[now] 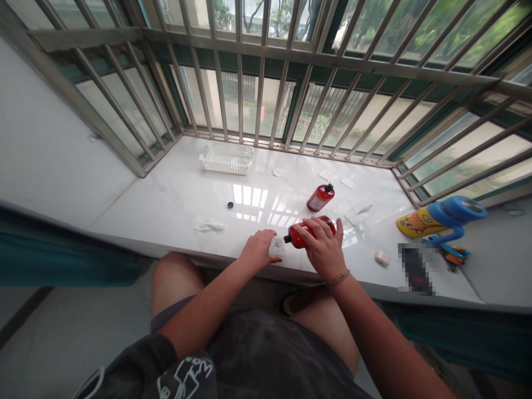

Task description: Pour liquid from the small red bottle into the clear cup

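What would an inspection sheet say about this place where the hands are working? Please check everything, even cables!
Surface: shiny white ledge, showing window reflections.
Job's things: nearer red bottle, its black tip pointing at a pale piece; farther red bottle.
Clutter: white basket, black cap, blue-and-yellow flask, scattered white scraps.
Grippers: right hand holds the nearer red bottle; left hand is at the pale piece, grip unclear.
Cables: nothing seen.
Surroundings: metal window bars, greenery outside.

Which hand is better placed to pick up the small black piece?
Likely the left hand: it is nearer the small black piece, though it has a whitish item in its grasp. The right hand is farther, gripping a red bottle.
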Demonstrator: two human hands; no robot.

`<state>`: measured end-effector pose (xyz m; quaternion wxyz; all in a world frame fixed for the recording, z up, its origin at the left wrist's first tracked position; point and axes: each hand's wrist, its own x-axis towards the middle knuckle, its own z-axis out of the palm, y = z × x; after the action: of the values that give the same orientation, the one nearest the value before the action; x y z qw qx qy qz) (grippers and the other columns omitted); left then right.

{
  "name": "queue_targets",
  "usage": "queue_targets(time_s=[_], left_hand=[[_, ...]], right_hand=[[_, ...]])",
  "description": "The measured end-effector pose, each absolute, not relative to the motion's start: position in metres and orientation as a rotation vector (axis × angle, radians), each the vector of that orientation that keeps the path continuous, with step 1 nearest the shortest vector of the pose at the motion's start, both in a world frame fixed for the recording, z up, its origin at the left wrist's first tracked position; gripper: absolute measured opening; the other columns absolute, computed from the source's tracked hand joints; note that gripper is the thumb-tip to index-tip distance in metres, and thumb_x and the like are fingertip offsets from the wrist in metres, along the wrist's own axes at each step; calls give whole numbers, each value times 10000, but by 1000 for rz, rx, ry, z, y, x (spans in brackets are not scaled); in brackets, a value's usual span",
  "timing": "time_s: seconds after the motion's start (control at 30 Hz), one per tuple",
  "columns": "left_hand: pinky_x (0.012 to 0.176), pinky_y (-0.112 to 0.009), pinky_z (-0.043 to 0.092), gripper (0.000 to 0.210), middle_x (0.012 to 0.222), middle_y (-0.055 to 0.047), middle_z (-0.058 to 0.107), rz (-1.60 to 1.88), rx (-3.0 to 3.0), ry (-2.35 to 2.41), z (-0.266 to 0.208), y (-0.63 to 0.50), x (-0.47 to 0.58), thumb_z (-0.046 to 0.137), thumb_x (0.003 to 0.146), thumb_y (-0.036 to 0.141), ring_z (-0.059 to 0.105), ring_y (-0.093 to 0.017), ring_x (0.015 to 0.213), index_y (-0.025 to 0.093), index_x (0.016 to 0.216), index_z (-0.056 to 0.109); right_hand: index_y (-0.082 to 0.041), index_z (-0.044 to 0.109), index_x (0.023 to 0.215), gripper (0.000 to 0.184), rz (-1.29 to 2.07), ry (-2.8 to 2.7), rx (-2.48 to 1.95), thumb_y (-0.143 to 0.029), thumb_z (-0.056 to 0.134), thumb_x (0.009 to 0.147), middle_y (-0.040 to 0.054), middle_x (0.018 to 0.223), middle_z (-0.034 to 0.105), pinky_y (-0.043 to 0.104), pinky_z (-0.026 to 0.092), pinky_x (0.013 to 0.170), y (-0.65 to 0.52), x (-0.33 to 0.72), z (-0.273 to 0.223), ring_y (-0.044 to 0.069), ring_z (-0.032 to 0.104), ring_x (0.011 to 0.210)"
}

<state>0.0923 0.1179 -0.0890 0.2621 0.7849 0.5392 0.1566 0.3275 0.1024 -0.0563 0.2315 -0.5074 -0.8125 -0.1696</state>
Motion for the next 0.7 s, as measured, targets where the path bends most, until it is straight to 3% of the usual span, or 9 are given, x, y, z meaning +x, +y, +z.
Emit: queue_targets(time_s=[0.7], left_hand=[[972,-430,529,736,1262,-80,717,424,2124,1454,-89,119,91,1008,678,374,663,-330,1154,227,1275,603]], right_hand=[[-365,683,1385,454,-463,-2248,-1405,-147,676,987,45,1460,690,669,-25,1336,102,326,-51,272,554,1415]])
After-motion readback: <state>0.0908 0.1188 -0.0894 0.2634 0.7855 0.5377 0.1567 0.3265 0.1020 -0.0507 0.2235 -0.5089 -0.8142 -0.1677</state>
